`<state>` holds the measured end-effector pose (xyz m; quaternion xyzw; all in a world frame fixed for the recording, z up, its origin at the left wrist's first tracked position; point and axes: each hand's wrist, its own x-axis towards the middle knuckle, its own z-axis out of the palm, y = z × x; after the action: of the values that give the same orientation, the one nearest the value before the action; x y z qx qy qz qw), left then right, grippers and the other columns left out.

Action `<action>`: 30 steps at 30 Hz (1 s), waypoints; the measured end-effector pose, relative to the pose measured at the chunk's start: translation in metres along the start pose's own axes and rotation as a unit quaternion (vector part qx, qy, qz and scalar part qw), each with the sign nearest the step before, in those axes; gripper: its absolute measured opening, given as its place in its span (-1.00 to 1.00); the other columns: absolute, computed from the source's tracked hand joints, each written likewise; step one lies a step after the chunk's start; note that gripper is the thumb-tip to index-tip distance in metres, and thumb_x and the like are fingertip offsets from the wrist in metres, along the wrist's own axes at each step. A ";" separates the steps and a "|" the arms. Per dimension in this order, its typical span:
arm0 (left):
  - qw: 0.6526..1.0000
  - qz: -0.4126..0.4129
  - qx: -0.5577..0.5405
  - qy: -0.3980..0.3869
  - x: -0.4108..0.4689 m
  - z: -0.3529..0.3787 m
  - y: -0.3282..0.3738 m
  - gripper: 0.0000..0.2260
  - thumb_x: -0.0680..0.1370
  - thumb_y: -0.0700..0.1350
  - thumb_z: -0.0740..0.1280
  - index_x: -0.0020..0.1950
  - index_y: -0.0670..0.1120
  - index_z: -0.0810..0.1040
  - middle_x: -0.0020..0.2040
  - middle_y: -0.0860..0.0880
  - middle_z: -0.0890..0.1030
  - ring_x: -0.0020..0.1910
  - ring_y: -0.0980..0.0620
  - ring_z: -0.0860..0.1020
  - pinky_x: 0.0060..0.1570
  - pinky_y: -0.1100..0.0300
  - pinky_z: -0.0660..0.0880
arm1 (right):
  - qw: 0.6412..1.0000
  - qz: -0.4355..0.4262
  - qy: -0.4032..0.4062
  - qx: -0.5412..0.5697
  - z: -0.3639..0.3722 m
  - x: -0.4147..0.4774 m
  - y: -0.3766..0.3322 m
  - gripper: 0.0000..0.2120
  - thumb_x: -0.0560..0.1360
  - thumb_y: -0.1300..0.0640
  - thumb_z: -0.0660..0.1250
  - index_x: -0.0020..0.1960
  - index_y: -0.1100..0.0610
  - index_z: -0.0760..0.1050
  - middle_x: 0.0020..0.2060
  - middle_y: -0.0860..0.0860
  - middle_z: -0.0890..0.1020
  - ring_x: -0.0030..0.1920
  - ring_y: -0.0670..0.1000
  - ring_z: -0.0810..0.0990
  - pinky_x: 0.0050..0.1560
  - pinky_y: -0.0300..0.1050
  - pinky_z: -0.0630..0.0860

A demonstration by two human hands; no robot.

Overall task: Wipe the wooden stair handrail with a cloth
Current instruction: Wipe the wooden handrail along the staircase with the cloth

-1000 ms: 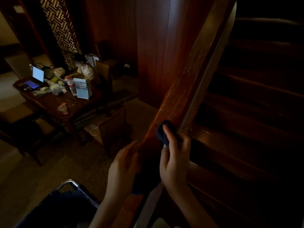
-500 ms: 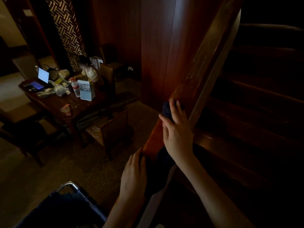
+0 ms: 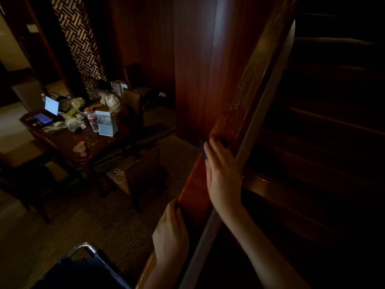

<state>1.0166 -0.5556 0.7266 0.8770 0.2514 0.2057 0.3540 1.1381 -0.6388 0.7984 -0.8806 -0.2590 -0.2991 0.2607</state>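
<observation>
Two hands on handrail [image 3: 239, 113]: right hand [image 3: 220, 176] presses dark cloth [image 3: 202, 149], fingers straight; left hand [image 3: 170, 234] rests relaxed at lower edge. Handrail bare above cloth.

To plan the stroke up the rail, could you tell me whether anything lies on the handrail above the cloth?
Nothing visible does. Above the cloth under the right hand, the handrail shows only bare, scuffed wood. The left hand rests lower down, out of that path.

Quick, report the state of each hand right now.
Left hand: open, fingers resting straight against the handrail side.
Right hand: open, flat fingers pressing the dark cloth onto the handrail.
</observation>
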 end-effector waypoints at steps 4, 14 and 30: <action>0.999 0.017 0.029 0.004 -0.002 0.003 0.002 -0.74 0.63 -0.20 0.20 0.28 -0.21 0.52 -0.03 -0.09 0.66 -0.29 0.17 0.54 -0.39 0.49 0.26 | 0.984 -0.155 -0.082 0.039 0.010 -0.038 -0.019 -0.70 0.47 0.22 0.48 0.19 0.17 0.63 0.19 0.07 0.64 0.23 0.06 0.60 0.20 0.02 0.57; 0.999 0.018 0.025 0.015 -0.002 0.000 0.001 -0.70 0.64 -0.14 0.17 0.34 -0.18 0.48 0.04 -0.06 0.63 -0.23 0.17 0.50 -0.32 0.43 0.29 | 0.999 0.032 0.041 0.001 0.011 0.014 0.006 -0.62 0.58 0.18 0.35 0.38 0.18 0.48 0.39 0.17 0.46 0.42 0.15 0.41 0.42 0.07 0.36; 0.985 0.172 -0.013 -0.018 0.074 0.004 0.074 -0.56 0.67 -0.12 0.12 0.55 -0.12 0.19 0.44 -0.12 0.39 0.36 -0.01 0.43 0.23 0.26 0.39 | 0.912 0.217 0.202 0.283 0.022 -0.012 -0.002 -0.52 0.63 0.11 0.23 0.51 0.21 0.26 0.50 0.11 0.30 0.51 0.03 0.26 0.46 -0.20 0.26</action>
<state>1.0988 -0.5609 0.7911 0.9062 0.0875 0.2513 0.3287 1.1378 -0.6273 0.7757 -0.7254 -0.0775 -0.3211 0.6039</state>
